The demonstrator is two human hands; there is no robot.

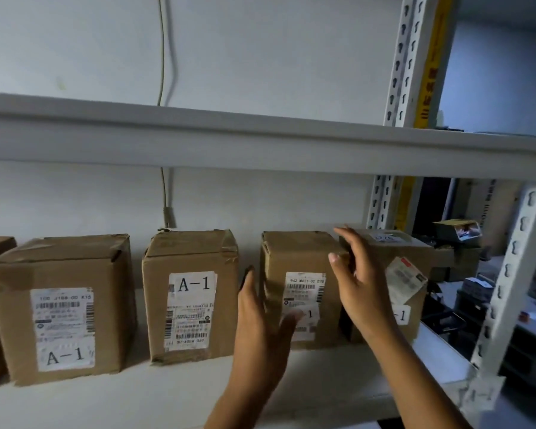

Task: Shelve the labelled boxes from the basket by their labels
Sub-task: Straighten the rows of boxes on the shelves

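Fingers: left hand (257, 323) held flat and straight, edge-on beside the left face of the third box (300, 289), thumb across its front label; whether the palm touches the cardboard cannot be told. Right hand (358, 286) spread wide, fingers straight, lying over the gap between the third box and the end box (393, 274); nothing gripped by either hand.

Stock on shelf (167, 394): four brown cartons in a row, labels outward, plus the corner of another at far left. Two read A-1 clearly (65, 356) (194, 283); the two right-hand labels are part hidden, ending in "-1".

Step, as judged: squaring the third box into line. Best done by pressing both side faces evenly, keeping the label forward.

Clearances: narrow gaps between cartons; upper shelf beam (260, 150) well above the box tops; end box near the slotted upright (508, 274) and the shelf's right edge, so little room for sliding rightward; open shelf in front
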